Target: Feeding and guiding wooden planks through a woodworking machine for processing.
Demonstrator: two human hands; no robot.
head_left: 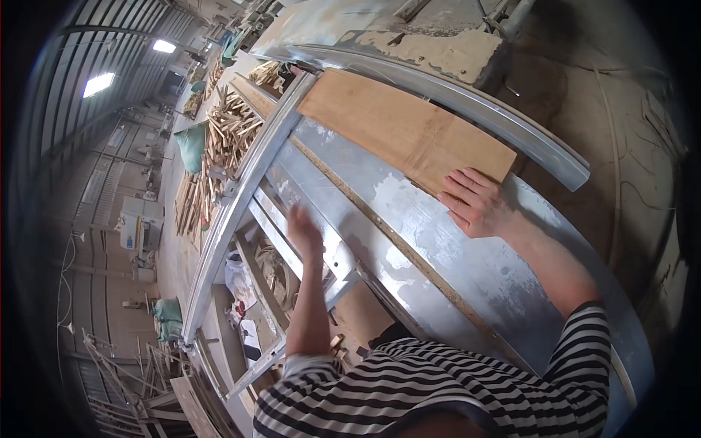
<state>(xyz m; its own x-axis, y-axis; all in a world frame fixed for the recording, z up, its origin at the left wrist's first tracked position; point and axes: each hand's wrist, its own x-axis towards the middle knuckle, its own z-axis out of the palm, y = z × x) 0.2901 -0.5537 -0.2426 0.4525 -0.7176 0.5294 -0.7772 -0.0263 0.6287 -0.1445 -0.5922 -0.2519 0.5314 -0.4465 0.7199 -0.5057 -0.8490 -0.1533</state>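
A flat wooden board lies across the metal bench in the upper middle of the frame, its long side running from upper left down to the right. The right hand rests flat on the board's lower right end, fingers spread wide and pressed down on the wood and the metal just beside it, gripping nothing. The left hand hangs in the air left of centre, blurred, over the sliding rail frame; it touches nothing, and whether its fingers are spread or closed cannot be told.

A narrow groove runs down the bench surface from the board toward the lower right, passing between the two hands. Behind the board, toward the top of the frame, a curved metal guard rail borders the bench, with a dusty worn slab beyond it. Left of the rail frame, heaps of short wood offcuts lie on the floor, with a green sack beside them. Under the frame, in the lower left, sit scraps and another green sack. Both sleeves are black and white striped.
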